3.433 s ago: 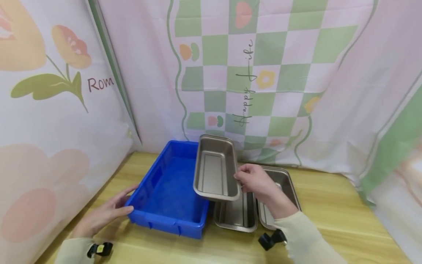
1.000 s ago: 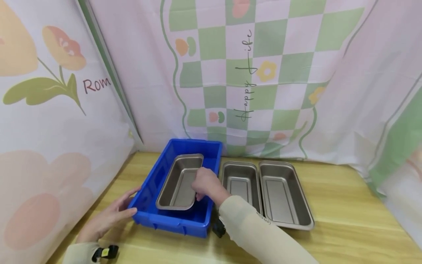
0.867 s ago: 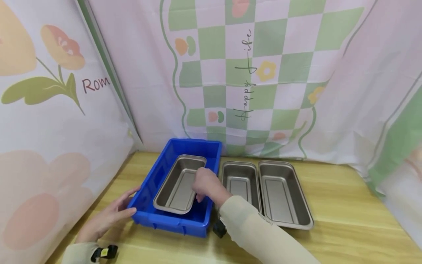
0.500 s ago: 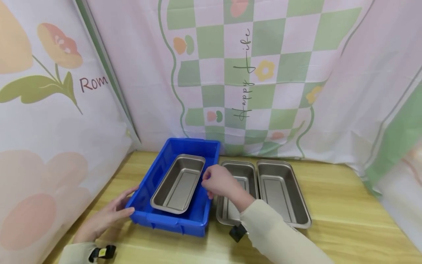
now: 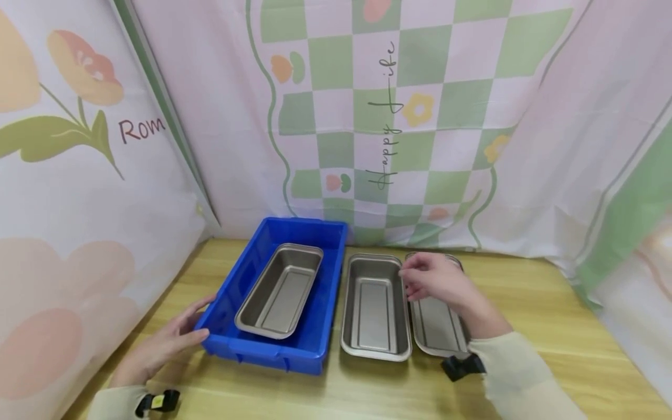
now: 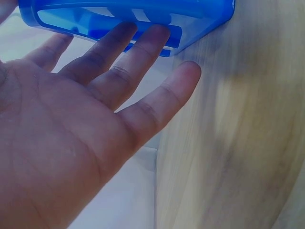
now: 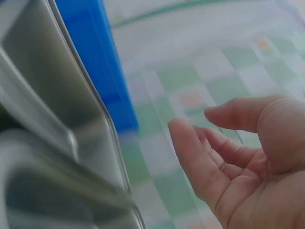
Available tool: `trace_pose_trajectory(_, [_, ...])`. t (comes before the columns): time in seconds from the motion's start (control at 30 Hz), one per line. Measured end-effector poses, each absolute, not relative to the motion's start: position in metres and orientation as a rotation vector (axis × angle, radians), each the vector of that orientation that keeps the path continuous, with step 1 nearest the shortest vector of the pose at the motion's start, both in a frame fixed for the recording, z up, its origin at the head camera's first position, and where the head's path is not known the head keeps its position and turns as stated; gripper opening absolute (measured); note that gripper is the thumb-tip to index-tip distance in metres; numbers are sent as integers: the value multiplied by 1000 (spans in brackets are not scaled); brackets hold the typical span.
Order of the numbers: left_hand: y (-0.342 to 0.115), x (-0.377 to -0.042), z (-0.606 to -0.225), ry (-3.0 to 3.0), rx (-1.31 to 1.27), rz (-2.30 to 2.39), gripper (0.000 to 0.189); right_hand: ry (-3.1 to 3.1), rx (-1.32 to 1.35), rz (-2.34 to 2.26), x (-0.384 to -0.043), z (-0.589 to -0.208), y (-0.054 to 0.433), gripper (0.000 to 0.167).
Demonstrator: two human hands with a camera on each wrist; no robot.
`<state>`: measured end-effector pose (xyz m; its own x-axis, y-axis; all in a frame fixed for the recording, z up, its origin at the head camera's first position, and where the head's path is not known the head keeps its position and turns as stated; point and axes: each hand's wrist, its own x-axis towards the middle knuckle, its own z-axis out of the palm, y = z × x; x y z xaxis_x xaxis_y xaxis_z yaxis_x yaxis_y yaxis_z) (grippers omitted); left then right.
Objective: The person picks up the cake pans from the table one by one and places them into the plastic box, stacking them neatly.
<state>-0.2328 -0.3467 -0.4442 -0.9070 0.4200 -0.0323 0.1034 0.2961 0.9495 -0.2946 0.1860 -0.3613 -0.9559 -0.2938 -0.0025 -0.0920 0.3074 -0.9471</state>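
A metal loaf pan [image 5: 282,297] lies inside the blue plastic bin [image 5: 262,352], slightly slanted. My left hand [image 5: 164,345] touches the bin's near left corner; in the left wrist view its fingers [image 6: 143,67] reach out straight against the wall. Two more loaf pans stand side by side to the right of the bin: a middle pan [image 5: 374,315] and a right pan [image 5: 438,329]. My right hand [image 5: 438,283] hovers over the right pan by the middle pan's rim, hiding part of it. In the right wrist view, thumb and forefinger are apart with nothing between them.
Everything stands on a wood-grain table [image 5: 520,326]. A checkered cloth curtain [image 5: 399,116] closes off the back, and a flower-print cloth [image 5: 89,245] hangs along the left side. Black camera straps [image 5: 462,366] sit on both wrists.
The pan my right hand held has been lowered into the bin and let go. My right hand then moved right, over the other pans. My left hand stayed on the bin's corner.
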Motion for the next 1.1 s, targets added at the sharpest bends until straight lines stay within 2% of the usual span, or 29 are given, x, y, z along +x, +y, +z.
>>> trace_pose_trajectory(0.2, [-349,-232,-444,2292,480,1653,64,2418,-302,-1766,-289,-370,246,30])
trace_pose_trajectory(0.53, [-347,-232,-444,2338,376,1629,65,2518,-133,-1623,-270,-410,315,23])
trace_pose_trajectory(0.67, [-348,-232,-446,2328,353,1631,65,2501,-91,-1593,-265,-425,325,23])
trace_pose_trajectory(0.87, [-349,-233,-447,2293,470,1654,64,2424,-70,-1615,-260,-439,322,30])
trace_pose_trajectory(1.1, [-348,-232,-445,2287,474,1655,64,2362,-37,-1698,-261,-444,317,25])
